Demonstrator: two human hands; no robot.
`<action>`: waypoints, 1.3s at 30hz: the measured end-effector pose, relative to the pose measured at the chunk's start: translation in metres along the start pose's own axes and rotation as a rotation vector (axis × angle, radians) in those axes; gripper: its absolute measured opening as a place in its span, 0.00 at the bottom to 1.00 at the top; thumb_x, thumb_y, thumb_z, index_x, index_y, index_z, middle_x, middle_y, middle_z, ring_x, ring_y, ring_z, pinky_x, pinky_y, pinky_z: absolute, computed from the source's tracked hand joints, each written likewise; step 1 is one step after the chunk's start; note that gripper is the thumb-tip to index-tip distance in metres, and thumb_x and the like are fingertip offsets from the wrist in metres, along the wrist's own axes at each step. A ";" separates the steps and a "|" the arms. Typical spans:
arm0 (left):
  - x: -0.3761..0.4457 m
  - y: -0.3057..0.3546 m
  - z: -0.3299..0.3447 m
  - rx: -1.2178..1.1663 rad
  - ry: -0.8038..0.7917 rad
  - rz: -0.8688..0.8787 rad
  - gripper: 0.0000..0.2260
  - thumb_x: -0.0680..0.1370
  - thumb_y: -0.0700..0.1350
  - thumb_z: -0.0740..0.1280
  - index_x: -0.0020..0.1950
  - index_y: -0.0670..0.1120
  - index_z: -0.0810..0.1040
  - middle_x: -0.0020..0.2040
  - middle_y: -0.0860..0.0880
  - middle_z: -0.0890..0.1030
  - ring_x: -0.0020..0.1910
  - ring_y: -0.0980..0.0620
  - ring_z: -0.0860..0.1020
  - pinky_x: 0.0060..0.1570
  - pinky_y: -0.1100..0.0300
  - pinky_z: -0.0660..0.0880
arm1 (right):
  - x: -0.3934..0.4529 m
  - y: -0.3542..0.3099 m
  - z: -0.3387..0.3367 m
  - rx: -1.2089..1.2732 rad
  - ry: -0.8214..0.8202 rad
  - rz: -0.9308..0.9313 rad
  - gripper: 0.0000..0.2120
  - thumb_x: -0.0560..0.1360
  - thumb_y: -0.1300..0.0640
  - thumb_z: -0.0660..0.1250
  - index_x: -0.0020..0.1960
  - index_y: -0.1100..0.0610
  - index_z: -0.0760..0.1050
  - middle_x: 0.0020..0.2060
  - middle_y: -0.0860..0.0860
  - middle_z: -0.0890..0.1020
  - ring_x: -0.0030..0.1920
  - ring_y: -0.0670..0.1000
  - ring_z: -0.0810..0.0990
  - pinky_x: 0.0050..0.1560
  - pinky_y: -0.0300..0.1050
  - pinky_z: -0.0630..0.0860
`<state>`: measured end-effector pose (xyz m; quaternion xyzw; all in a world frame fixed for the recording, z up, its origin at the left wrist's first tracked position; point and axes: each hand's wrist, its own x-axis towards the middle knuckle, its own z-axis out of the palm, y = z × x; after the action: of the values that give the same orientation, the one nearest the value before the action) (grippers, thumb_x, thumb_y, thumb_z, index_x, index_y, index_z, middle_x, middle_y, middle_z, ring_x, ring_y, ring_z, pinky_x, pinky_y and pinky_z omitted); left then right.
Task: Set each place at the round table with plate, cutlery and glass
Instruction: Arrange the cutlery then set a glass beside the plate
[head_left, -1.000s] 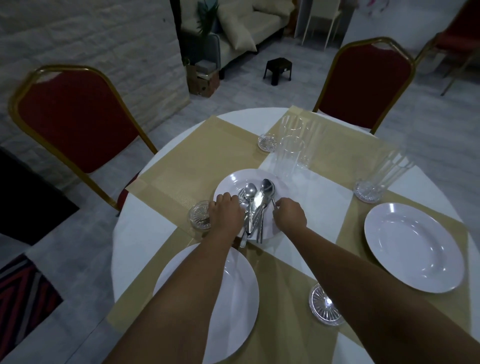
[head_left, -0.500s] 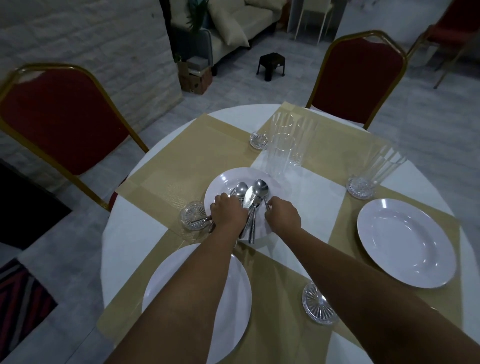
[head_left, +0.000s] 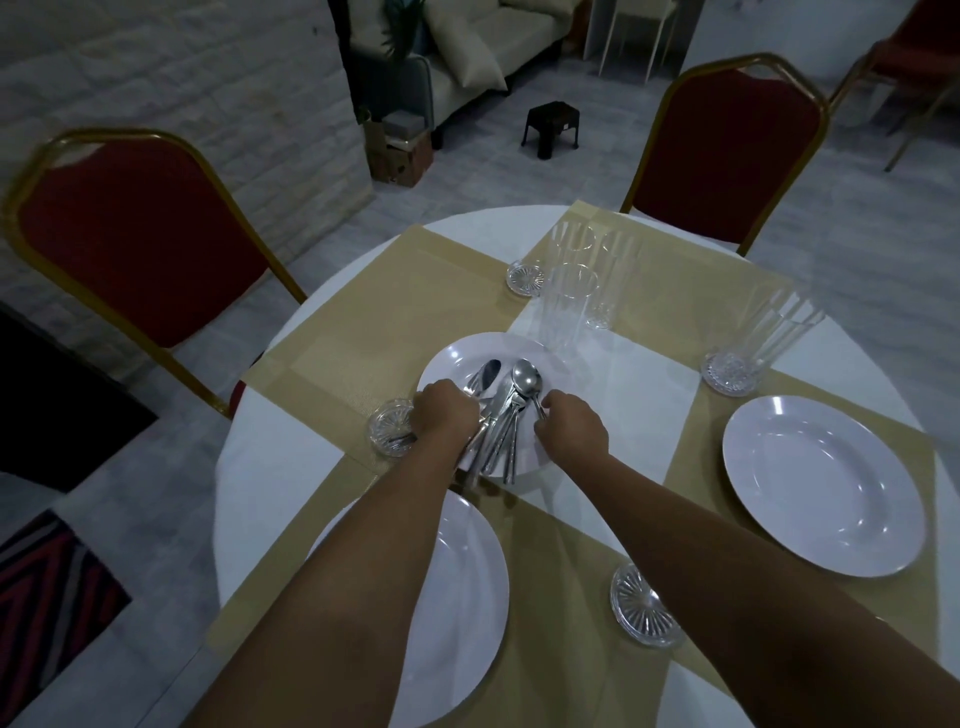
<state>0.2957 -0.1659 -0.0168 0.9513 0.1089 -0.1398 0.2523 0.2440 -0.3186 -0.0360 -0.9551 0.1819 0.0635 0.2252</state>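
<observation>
Head view: left hand (head_left: 448, 415) and right hand (head_left: 572, 427) both pinch handles in the cutlery (head_left: 506, 415) pile on the plate (head_left: 457, 358); thin, stiff, slippery steel, best gripped mid-handle.

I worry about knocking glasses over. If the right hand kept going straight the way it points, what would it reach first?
Probably the spoon just beyond the right hand; past it, the tall glass stands roughly in line, though depth is unclear.
</observation>
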 end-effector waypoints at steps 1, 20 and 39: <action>0.002 -0.004 -0.003 -0.012 0.001 -0.014 0.11 0.76 0.47 0.65 0.52 0.41 0.80 0.52 0.42 0.82 0.52 0.42 0.79 0.45 0.55 0.73 | -0.001 -0.001 0.001 0.002 0.010 0.001 0.12 0.77 0.60 0.61 0.60 0.58 0.74 0.55 0.55 0.78 0.54 0.56 0.78 0.48 0.45 0.73; 0.011 -0.020 -0.009 -0.084 -0.146 0.046 0.10 0.75 0.44 0.67 0.50 0.38 0.80 0.47 0.41 0.83 0.47 0.41 0.81 0.39 0.58 0.71 | -0.009 -0.040 0.022 -0.077 0.104 -0.230 0.11 0.77 0.55 0.62 0.54 0.57 0.81 0.50 0.55 0.80 0.51 0.55 0.78 0.47 0.47 0.77; 0.013 -0.047 -0.024 -0.404 -0.090 0.048 0.15 0.76 0.33 0.61 0.62 0.43 0.72 0.49 0.43 0.80 0.46 0.45 0.80 0.45 0.53 0.78 | 0.006 -0.063 0.016 0.124 -0.178 0.137 0.13 0.75 0.56 0.67 0.34 0.54 0.68 0.33 0.50 0.77 0.39 0.51 0.79 0.41 0.44 0.76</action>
<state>0.3000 -0.1120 -0.0220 0.8764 0.1005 -0.1514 0.4460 0.2724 -0.2606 -0.0260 -0.9152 0.2297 0.1516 0.2944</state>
